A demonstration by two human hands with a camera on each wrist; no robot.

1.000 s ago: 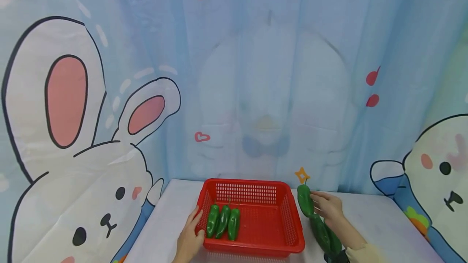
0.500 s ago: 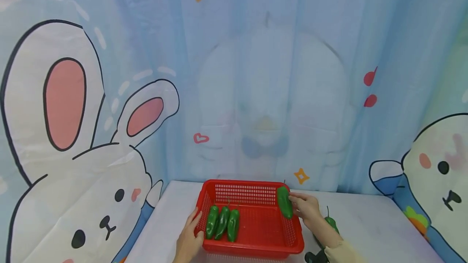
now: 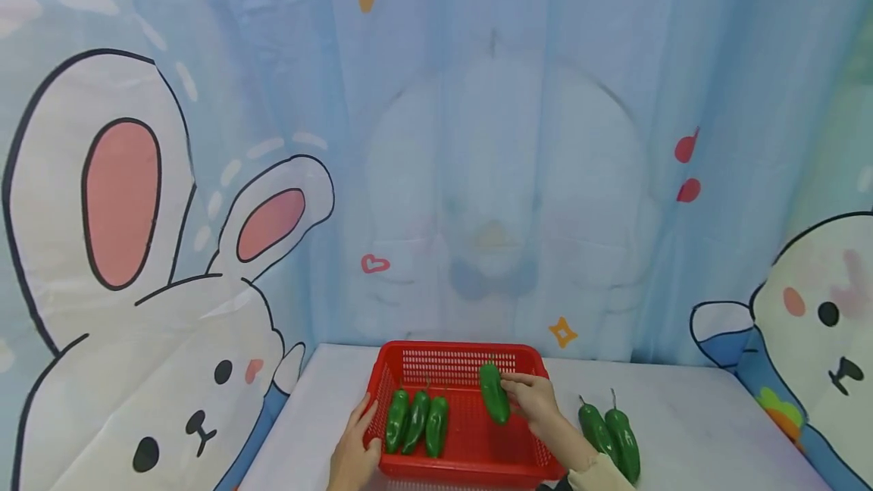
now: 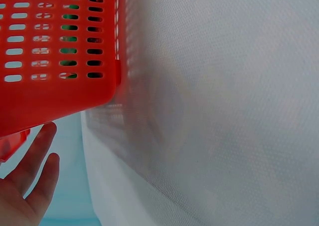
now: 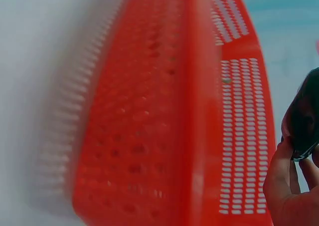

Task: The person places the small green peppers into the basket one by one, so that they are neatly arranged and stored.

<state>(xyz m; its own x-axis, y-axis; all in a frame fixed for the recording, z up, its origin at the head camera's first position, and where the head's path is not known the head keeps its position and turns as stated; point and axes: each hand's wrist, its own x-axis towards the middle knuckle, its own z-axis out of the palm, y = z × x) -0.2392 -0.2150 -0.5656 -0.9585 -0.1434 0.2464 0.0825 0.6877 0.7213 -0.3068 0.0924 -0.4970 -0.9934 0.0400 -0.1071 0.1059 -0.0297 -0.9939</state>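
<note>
A red plastic basket (image 3: 470,468) with slotted walls stands on the table. Three green peppers (image 3: 416,423) lie side by side in its left part. Over the basket's right half, my right hand (image 3: 535,400) pinches another green pepper (image 3: 494,394) by its side, stem end up. That pepper looks dark in the right wrist view, where the fingers (image 5: 283,176) hold its lower end. My left hand (image 3: 353,449) rests against the basket's left side with fingers extended. In the left wrist view its fingertips (image 4: 49,128) touch the red wall; the rest of the hand is partly cut off.
Two more green peppers (image 3: 607,438) lie side by side on the white table (image 3: 709,423) to the basket's right, close to the right forearm. A blue curtain (image 3: 505,173) printed with cartoon animals hangs behind the table.
My right hand has carried one green pepper leftward from the table to above the basket's right half. Two peppers behind it have come into plain view. The left hand stays at the basket.
</note>
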